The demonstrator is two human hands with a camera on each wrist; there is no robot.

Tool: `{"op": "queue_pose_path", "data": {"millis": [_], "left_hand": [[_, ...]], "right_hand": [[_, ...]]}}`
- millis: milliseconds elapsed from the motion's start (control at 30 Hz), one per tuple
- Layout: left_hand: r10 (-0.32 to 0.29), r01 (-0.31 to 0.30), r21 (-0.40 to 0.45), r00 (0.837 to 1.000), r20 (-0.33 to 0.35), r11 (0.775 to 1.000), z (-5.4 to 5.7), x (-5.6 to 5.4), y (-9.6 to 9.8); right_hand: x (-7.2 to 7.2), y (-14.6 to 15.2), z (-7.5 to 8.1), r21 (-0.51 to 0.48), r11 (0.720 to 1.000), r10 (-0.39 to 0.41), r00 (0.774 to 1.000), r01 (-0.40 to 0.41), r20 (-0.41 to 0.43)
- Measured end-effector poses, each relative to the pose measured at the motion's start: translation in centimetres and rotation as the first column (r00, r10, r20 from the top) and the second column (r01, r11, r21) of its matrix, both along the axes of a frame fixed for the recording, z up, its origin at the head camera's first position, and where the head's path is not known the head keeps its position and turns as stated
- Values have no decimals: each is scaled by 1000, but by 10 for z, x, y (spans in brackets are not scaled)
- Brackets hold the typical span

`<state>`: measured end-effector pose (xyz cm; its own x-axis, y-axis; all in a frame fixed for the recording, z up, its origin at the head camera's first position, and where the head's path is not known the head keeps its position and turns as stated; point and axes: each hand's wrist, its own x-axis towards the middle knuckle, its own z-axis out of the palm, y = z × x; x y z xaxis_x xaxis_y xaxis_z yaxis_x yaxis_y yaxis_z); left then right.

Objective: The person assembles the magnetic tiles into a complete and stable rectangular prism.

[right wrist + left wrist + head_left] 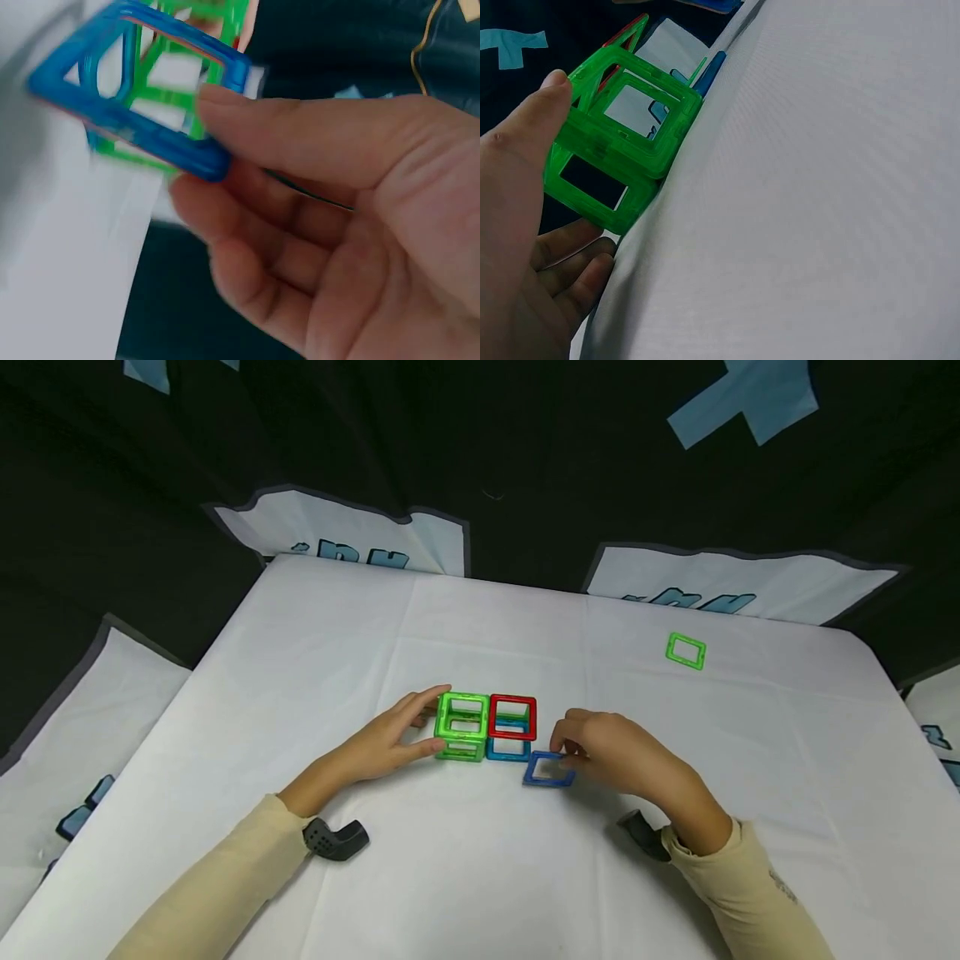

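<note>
A green cube of open square magnetic tiles (462, 737) stands on the table, held at its left side between the thumb and fingers of my left hand (386, 739). In the left wrist view the thumb touches an upper corner of it. Against its right side sits a second frame with a red square tile (512, 737) on top and blue tiles (508, 757) below. My right hand (618, 752) pinches a blue square tile (546, 782) by its edge, just in front and right of the joined frames. The right wrist view shows thumb and fingertips on this tile's corner.
A loose green square tile (685, 662) lies at the back right of the white-covered table (480, 860). Behind the table hangs a dark cloth (525, 477). Each wrist carries a black device, such as the left one (337, 841).
</note>
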<state>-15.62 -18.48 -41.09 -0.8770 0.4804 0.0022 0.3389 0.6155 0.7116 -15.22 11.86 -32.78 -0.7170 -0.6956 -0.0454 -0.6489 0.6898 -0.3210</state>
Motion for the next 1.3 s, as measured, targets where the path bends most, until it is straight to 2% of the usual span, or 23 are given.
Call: {"op": "queue_pose_path", "data": {"millis": [100, 200, 333, 433, 667, 900, 1300], "left_hand": [[1, -1, 2, 1000, 7, 1000, 0, -1, 0], [1, -1, 2, 1000, 9, 1000, 1, -1, 0], [2, -2, 4, 1000, 16, 1000, 1, -1, 1], [2, -2, 3, 1000, 16, 1000, 1, -1, 1], [3, -3, -2, 1000, 8, 1000, 2, -2, 1], [15, -15, 4, 999, 28, 1000, 1, -1, 0], [2, -2, 13, 1000, 18, 1000, 3, 0, 1]], "right_hand": [[7, -12, -6, -67, 996, 56, 987, -67, -151], [10, -23, -14, -112, 989, 66, 957, -101, -281], [11, -31, -24, -117, 987, 60, 927, -110, -370], [10, -33, -29, -102, 988, 63, 913, -114, -404], [10, -36, -30, -97, 991, 39, 899, -90, -436], [10, -38, -31, -95, 990, 44, 879, -101, -475], [10, -35, -30, -88, 993, 19, 870, -72, -493]]}}
